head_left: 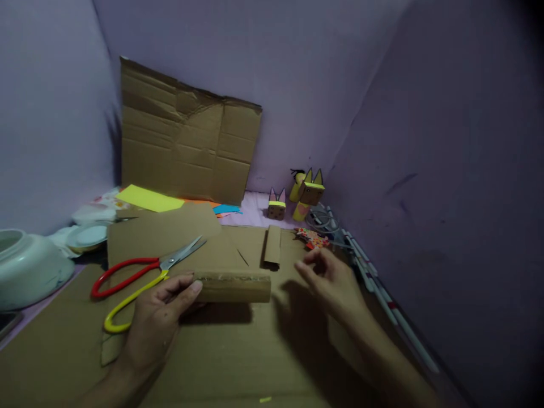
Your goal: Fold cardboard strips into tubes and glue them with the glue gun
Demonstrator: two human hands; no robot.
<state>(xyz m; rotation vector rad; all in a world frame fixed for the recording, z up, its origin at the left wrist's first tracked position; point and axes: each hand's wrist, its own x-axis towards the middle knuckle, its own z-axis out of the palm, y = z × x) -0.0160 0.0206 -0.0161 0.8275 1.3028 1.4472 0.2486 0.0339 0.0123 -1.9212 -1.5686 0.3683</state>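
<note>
Cardboard tube (236,290) end hidden by left hand (157,317)

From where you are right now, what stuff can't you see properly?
All in the head view:
Cardboard piece: its left end is hidden by the left hand.
Yellow scissor handle: part of its loop is behind that same hand.
Pale pot and dark flat thing: both cut off by the left edge.
Red patterned thing: too small and blurred to tell what it is.

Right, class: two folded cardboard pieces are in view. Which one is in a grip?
The front piece, held crosswise in the left grip. The back piece lies untouched on the cardboard sheet.
</note>
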